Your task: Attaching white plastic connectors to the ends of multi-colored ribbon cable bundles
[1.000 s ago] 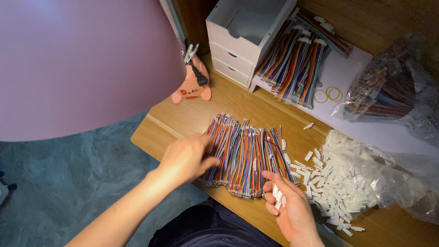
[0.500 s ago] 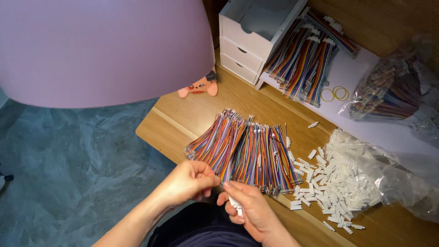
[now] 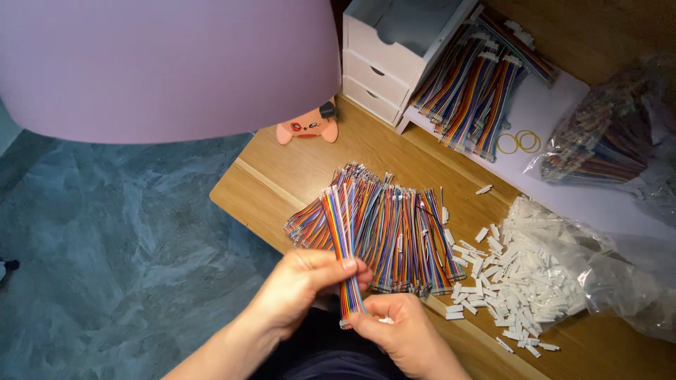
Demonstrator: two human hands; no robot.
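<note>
My left hand (image 3: pixel 304 285) pinches a flat rainbow ribbon cable (image 3: pixel 341 239) near its lower end, its upper part lying over the pile. My right hand (image 3: pixel 398 331) holds a small white connector (image 3: pixel 385 321) right at the cable's bottom tip, close to my body. A big pile of the same multicoloured cables (image 3: pixel 394 229) lies on the wooden desk (image 3: pixel 282 172) just beyond both hands.
Loose white connectors (image 3: pixel 493 271) spill from a clear bag (image 3: pixel 598 274) to the right. A white drawer unit (image 3: pixel 394 49), more cable bundles (image 3: pixel 479 77), yellow rubber bands (image 3: pixel 520 141) and a bagged cable bundle (image 3: pixel 605 134) sit at the back. A pink toy (image 3: pixel 308 127) is at the left.
My left hand has lifted one ribbon cable out of the pile toward me. My right hand, carrying a connector, has come in to meet the cable's end.
</note>
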